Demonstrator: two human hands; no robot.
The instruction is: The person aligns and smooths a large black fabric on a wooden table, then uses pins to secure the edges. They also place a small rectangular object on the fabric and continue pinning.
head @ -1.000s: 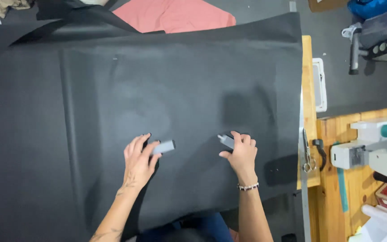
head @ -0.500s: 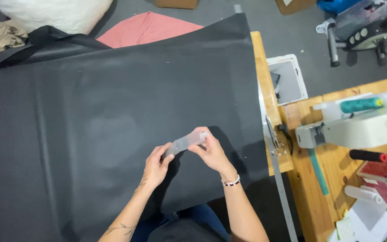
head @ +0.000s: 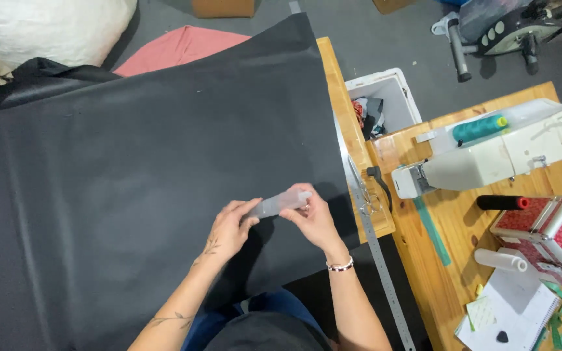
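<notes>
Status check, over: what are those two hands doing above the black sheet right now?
Left hand and right hand both pinch one small grey bar. Bar held just above the black sheet. Nothing in the way.

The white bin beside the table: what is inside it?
The white bin holds crumpled scraps, black, grey and a bit of red. Its bottom is hidden under them, and the wooden table edge cuts off its left side, so anything deeper cannot be seen.
</notes>
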